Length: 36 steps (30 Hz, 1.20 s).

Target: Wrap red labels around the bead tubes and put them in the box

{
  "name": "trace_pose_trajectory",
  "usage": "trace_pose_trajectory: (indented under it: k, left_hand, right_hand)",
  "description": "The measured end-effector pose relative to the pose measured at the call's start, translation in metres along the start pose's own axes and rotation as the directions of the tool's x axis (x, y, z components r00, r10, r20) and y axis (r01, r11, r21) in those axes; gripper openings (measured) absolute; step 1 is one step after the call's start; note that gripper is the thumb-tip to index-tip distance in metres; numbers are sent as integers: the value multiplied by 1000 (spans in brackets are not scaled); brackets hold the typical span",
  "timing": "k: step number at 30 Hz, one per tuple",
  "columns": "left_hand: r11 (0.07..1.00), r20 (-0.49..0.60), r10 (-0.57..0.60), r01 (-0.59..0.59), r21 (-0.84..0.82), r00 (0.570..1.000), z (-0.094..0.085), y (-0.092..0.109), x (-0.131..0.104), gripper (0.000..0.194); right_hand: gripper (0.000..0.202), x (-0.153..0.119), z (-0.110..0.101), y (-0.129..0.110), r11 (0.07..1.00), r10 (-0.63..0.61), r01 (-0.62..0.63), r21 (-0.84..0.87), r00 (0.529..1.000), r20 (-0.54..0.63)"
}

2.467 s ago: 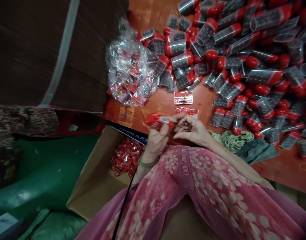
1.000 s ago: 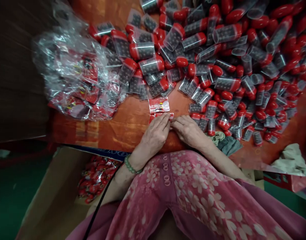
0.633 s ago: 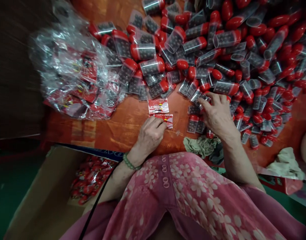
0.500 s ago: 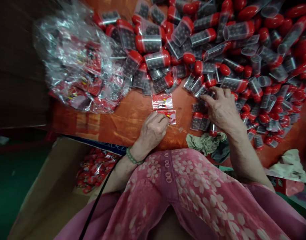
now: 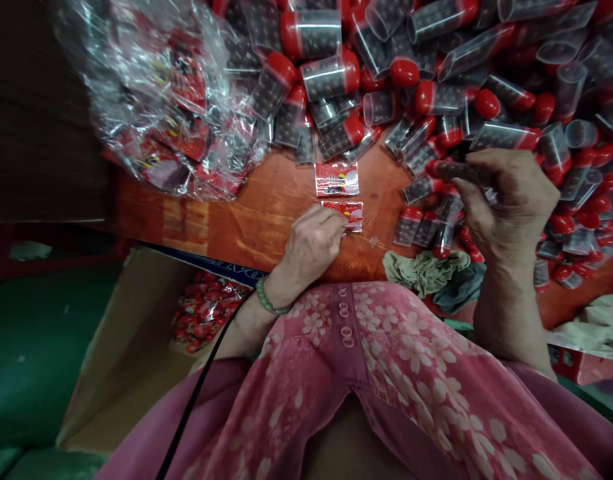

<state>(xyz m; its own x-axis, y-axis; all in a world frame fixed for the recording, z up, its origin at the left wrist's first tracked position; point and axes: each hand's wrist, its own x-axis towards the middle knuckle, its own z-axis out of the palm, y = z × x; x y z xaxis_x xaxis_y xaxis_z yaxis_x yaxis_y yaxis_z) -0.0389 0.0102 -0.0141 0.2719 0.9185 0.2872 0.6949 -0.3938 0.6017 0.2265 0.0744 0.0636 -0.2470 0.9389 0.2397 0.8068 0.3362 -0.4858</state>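
My left hand [image 5: 313, 243], with a green bead bracelet at its wrist, rests low over the table. Its fingers are curled and pinched at a small red printed packet [image 5: 355, 212], covering part of it. Just beyond lies a second red printed packet [image 5: 336, 179], flat on the table. To the right, my right hand [image 5: 513, 193] is raised above the pile, thumb and fingers closed round a clear tube with a red cap [image 5: 456, 171]. The tube holds something dark and points left. Several similar red-capped tubes [image 5: 409, 225] lie below and left of that hand.
A large heap of red-capped tubes [image 5: 331, 73] covers the far side and right of the table [image 5: 256, 207]. A clear plastic bag [image 5: 176, 107] of red packets sits at left. Crumpled cloths [image 5: 426, 270] lie at the front edge. A cardboard box [image 5: 111, 353] stands below left.
My right hand has lifted a red-capped tube from the pile and moved right with it. My left hand stays by the packet. The view has shifted, so the heap appears higher and closer.
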Motion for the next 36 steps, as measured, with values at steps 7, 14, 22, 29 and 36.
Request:
trace_pose_trajectory:
  k: [7,14,22,29,36]
  left_hand:
    - [953,-159,-104,53,-299,982,-13,1,5,11]
    - [946,-193,-59,-7,-325,979,-19,8,4,9]
    - [949,-111,-25,-11,-314,994,-20,8,1,5]
    - [958,65,-29,47,-281,997,-18,9,-5,14]
    - [865,272,-134,246,-437,953,-23,5,-8,29]
  right_hand:
    - [25,-24,24,-30,678,275,-233,697,960,54]
    - [22,-26,35,-35,648,129,-169,743,985,112]
    - [15,-22,22,-34,834,-43,-139,534,949,314]
    - [15,-10,18,-39,888,-166,-90,452,852,496]
    - [15,-11,30,-40,812,-38,-266,520,864,503]
